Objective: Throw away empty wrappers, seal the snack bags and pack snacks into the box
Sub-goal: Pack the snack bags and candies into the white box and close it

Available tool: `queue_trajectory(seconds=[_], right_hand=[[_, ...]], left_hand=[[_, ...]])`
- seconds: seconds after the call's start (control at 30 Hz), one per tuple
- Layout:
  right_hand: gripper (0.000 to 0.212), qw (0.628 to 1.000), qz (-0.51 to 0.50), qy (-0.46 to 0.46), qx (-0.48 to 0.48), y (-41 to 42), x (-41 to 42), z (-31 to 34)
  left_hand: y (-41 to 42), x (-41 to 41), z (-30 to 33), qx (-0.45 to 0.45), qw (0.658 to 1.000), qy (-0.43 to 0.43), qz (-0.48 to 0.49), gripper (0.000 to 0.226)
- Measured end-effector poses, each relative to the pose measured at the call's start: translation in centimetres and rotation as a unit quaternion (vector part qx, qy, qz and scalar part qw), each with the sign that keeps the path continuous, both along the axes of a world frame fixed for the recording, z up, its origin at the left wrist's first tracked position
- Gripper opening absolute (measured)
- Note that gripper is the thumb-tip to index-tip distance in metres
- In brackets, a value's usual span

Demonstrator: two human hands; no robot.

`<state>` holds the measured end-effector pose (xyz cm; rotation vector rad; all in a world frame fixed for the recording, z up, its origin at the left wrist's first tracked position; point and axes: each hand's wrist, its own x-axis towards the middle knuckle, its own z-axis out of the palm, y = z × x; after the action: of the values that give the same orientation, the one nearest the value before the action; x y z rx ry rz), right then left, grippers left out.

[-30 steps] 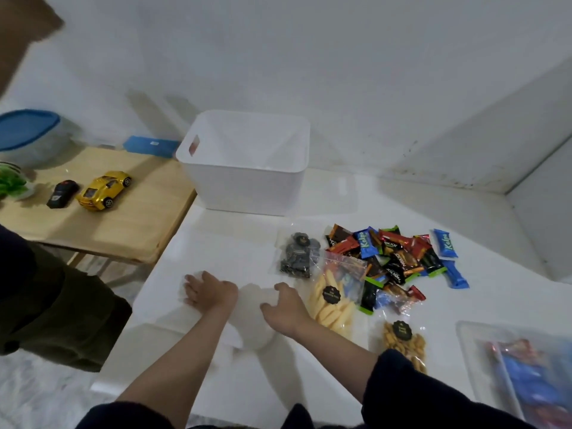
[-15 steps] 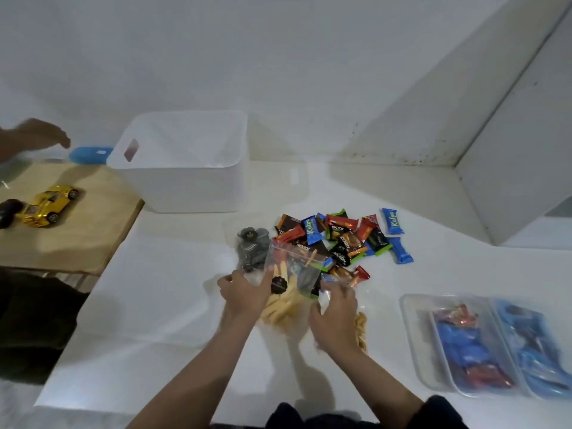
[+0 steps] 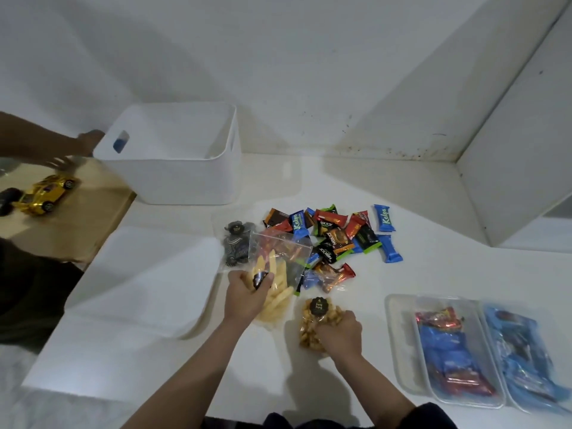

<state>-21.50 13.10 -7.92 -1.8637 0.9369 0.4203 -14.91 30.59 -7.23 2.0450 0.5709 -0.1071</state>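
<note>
In the head view, a clear plastic bag of pale yellow stick snacks (image 3: 278,274) is gripped by the left hand (image 3: 246,294), fingers curled round its middle, its open top raised towards the far side. A clear bag of brown round snacks (image 3: 318,320) is clamped under the curled fingers of the right hand (image 3: 340,331) on the white table (image 3: 433,274). A pile of small coloured snack packets (image 3: 334,235) is seen just beyond, with a clear bag of dark cookies (image 3: 236,244) to its left. A white plastic box (image 3: 173,178) stands far left. Two clear lidded trays (image 3: 464,351) lie near right.
</note>
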Motion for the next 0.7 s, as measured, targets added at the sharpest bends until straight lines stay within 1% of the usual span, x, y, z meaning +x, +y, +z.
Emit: queue_trajectory(seconds=[0.07, 0.13, 0.2, 0.27, 0.37, 0.47, 0.5, 0.57, 0.63, 0.67, 0.7], right_hand=[[0.043, 1.000, -0.001, -0.028, 0.006, 0.2, 0.3, 0.4], [0.038, 0.997, -0.006, -0.068, 0.022, 0.7, 0.7, 1.1], [0.036, 0.990, -0.008, -0.129, 0.048, 1.6, 1.5, 2.4], [0.038, 0.979, -0.002, -0.187, 0.077, 3.1, 3.0, 3.9], [0.039, 0.967, 0.041, -0.226, 0.115, 5.9, 6.8, 5.6], [0.039, 0.967, 0.061, -0.199, 0.146, 9.2, 11.6, 6.8], [0.038, 0.968, 0.066, -0.186, 0.156, 10.4, 13.6, 6.3], [0.037, 0.976, 0.085, -0.137, 0.145, 12.4, 17.0, 4.6], [0.049, 0.985, 0.128, -0.095, 0.068, 13.9, 19.7, 2.7], [0.053, 0.983, 0.169, -0.073, 0.004, 14.4, 20.2, 2.9], [0.054, 0.975, 0.212, -0.048, -0.051, 15.2, 20.8, 3.1]], left_hand=[[0.4, -0.2, 0.4, -0.016, 0.999, -0.039, 0.026, 0.045], [1.3, -0.1, 1.0, -0.029, 0.996, -0.056, 0.065, 0.041], [2.6, 0.3, 1.7, -0.038, 0.991, -0.065, 0.114, 0.045], [4.4, 1.1, 2.4, -0.042, 0.984, -0.070, 0.159, 0.051], [7.8, 2.7, 3.1, -0.043, 0.977, -0.059, 0.198, 0.059], [11.4, 4.7, 3.5, -0.043, 0.974, -0.045, 0.217, 0.063], [12.5, 5.4, 3.7, -0.043, 0.973, -0.042, 0.221, 0.064], [14.6, 6.6, 3.7, -0.047, 0.973, -0.041, 0.223, 0.065], [16.2, 7.6, 3.6, -0.054, 0.973, -0.041, 0.219, 0.066], [17.1, 8.0, 3.4, -0.055, 0.974, -0.041, 0.218, 0.066], [18.1, 8.6, 3.2, -0.056, 0.974, -0.040, 0.217, 0.066]])
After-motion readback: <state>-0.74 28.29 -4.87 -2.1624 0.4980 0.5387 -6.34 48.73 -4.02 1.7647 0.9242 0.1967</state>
